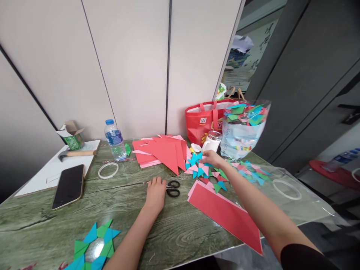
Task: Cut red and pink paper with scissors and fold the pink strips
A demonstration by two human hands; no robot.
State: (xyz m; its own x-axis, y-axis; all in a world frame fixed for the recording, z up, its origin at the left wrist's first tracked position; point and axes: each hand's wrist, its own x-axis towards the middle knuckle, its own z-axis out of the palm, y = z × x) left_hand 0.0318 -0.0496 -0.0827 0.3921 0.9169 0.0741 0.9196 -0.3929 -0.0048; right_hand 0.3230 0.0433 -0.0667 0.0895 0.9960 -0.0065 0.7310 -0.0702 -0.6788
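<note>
My right hand (213,158) reaches to the pile of folded paper pieces at the middle right. Its fingers are closed at the edge of a blue and pink folded paper ring (197,170). My left hand (155,193) rests on the table over the blades of black-handled scissors (173,188), fingers side by side and lightly bent, not visibly gripping. A blue and green folded paper star ring (108,249) lies at the lower left, beside my left forearm. Red and pink paper strips (225,213) lie under my right forearm.
Red and pink paper triangles (165,150) are stacked at the back. Behind my right hand stand a white mug (211,141), a red bag (197,122) and a plastic bag of folded pieces (242,138). Leftward are a bottle (114,140), tape roll (108,170), phone (68,187) and hammer (80,153).
</note>
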